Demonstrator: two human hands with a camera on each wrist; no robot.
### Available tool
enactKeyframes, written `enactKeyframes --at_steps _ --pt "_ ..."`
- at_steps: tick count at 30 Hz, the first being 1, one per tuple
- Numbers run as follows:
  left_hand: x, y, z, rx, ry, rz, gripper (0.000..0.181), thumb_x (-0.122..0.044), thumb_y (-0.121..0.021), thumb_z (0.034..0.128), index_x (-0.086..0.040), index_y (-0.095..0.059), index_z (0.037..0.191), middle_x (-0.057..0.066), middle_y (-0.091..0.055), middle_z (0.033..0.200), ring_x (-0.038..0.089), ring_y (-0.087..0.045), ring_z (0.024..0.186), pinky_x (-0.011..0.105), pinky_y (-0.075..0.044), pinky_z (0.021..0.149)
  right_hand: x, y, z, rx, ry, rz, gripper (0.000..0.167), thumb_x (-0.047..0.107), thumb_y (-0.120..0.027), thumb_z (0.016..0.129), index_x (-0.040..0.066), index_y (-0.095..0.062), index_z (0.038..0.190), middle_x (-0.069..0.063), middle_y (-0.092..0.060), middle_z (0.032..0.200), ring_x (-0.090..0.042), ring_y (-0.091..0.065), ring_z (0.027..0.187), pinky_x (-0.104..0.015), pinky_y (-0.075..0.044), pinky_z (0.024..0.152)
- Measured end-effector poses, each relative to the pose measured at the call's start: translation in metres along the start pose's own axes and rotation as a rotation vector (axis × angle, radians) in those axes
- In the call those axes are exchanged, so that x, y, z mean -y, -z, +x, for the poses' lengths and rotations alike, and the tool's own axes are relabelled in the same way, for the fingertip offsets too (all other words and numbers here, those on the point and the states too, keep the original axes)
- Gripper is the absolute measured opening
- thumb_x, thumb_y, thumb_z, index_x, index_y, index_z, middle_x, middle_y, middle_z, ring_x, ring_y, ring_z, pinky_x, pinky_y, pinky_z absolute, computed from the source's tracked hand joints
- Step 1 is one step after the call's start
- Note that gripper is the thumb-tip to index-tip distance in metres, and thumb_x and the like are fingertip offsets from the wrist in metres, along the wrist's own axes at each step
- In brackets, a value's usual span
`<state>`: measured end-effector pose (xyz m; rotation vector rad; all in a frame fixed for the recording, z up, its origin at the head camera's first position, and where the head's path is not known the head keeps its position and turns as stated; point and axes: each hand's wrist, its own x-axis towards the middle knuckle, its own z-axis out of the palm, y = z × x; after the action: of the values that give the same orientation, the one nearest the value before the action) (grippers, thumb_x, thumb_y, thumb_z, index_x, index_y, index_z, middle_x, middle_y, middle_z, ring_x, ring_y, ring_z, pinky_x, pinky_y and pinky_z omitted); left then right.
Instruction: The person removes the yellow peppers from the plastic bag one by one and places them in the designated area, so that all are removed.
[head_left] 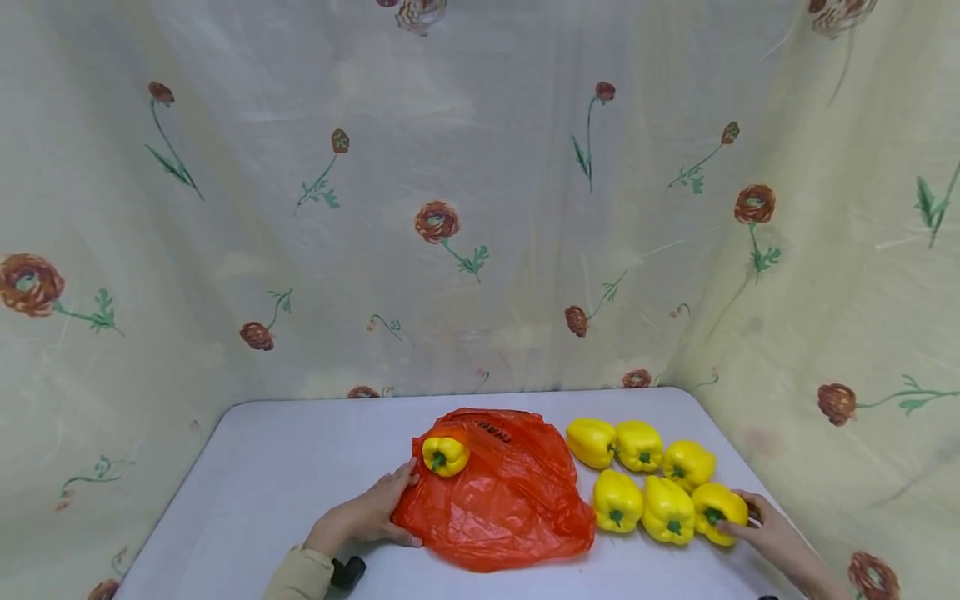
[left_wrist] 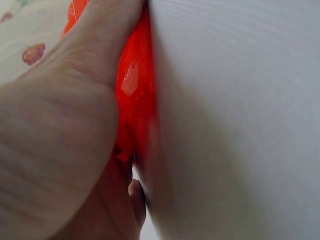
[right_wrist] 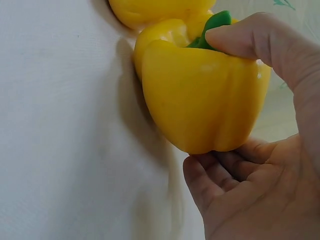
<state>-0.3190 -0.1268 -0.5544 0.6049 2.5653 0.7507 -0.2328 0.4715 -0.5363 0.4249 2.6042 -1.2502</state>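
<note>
A red plastic bag lies spread on the table. My left hand rests at its left edge, thumb and fingers spread apart against it. In the left wrist view the thumb is close to the bag; most fingers are hidden. A yellow bell pepper sits at the bag's upper left; I cannot tell whether it is inside. At the right my right hand grips another bell pepper, thumb beside its green stem and fingers at its other end.
Several more yellow bell peppers stand close together between the bag and my right hand. The white table has a floral curtain behind it and along both sides.
</note>
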Motion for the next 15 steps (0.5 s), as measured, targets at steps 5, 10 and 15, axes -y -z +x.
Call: enactKeyframes --at_steps 5,10,15 --pt "-0.0037 0.0012 -0.0009 0.000 0.023 -0.004 0.123 -0.057 -0.079 0.0684 -0.006 -0.007 0.155 0.014 -0.021 0.160 0.041 -0.018 0.146 0.062 -0.019 0.116 -0.0030 0.0012 0.0004 0.024 -0.010 -0.018 0.103 0.050 -0.065 0.087 -0.016 -0.010 0.145 -0.043 -0.014 0.145 -0.059 -0.018 0.132 -0.068 -0.027 0.108" --pt "-0.0048 0.0011 -0.0014 0.003 0.033 -0.008 0.122 -0.056 -0.078 0.0690 -0.007 -0.008 0.155 0.014 -0.020 0.160 0.041 -0.018 0.146 0.062 -0.020 0.116 -0.0011 0.0035 0.0005 0.089 0.004 0.007 0.104 0.047 -0.061 0.091 -0.012 0.003 0.148 -0.041 -0.003 0.150 -0.059 -0.005 0.137 -0.070 -0.014 0.110" --pt "-0.0031 0.0016 -0.0005 0.002 0.018 -0.007 0.122 -0.058 -0.077 0.0693 -0.008 -0.007 0.155 0.014 -0.019 0.161 0.041 -0.017 0.146 0.062 -0.019 0.116 0.0019 0.0069 0.0005 0.112 -0.013 0.005 0.113 0.054 -0.056 0.092 -0.008 0.022 0.145 -0.041 0.014 0.148 -0.062 0.001 0.135 -0.069 -0.012 0.110"
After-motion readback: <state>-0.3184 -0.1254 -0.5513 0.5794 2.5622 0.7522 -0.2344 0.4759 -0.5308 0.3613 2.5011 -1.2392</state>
